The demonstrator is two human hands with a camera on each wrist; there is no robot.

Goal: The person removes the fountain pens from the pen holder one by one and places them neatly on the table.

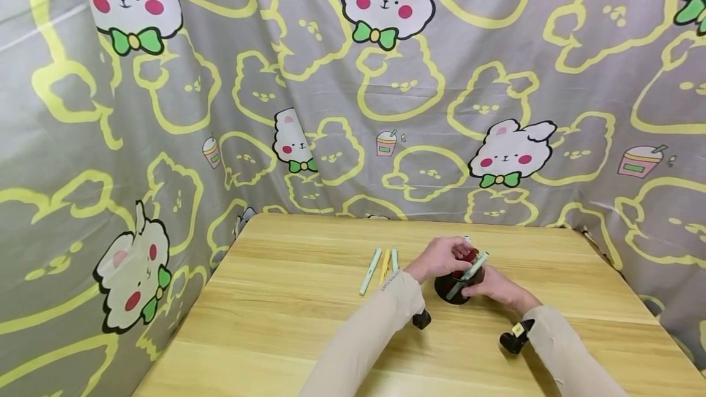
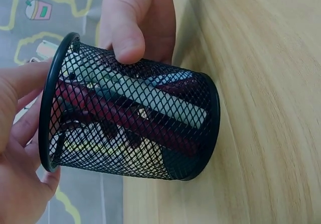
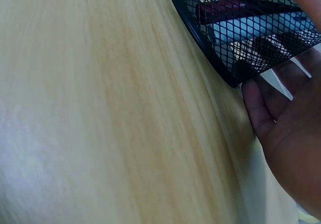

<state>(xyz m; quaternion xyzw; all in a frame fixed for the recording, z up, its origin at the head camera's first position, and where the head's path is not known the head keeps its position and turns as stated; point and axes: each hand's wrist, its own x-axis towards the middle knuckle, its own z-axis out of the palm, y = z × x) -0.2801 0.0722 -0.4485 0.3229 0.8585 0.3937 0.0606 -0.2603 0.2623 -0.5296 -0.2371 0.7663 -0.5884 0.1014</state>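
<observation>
A black mesh pen holder (image 2: 130, 166) stands on the table, with dark red pens (image 2: 113, 108) and pale green pens (image 1: 475, 266) inside. My right hand (image 1: 499, 291) holds the holder's side. In the left wrist view its thumb lies on the mesh; in the right wrist view its fingers (image 3: 261, 108) reach round near the base. At the holder's mouth is my left hand (image 1: 441, 257), fingers bent over the rim beside the dark red pens. Whether it pinches one is hidden.
Left of the holder lie two pale green pens (image 1: 370, 272) with a yellow pen (image 1: 385, 265) between them, on the wooden table (image 1: 276, 299). A patterned grey curtain (image 1: 331, 97) hangs behind the table and along its left side. Black wrist devices (image 1: 514, 340) hang below both sleeves.
</observation>
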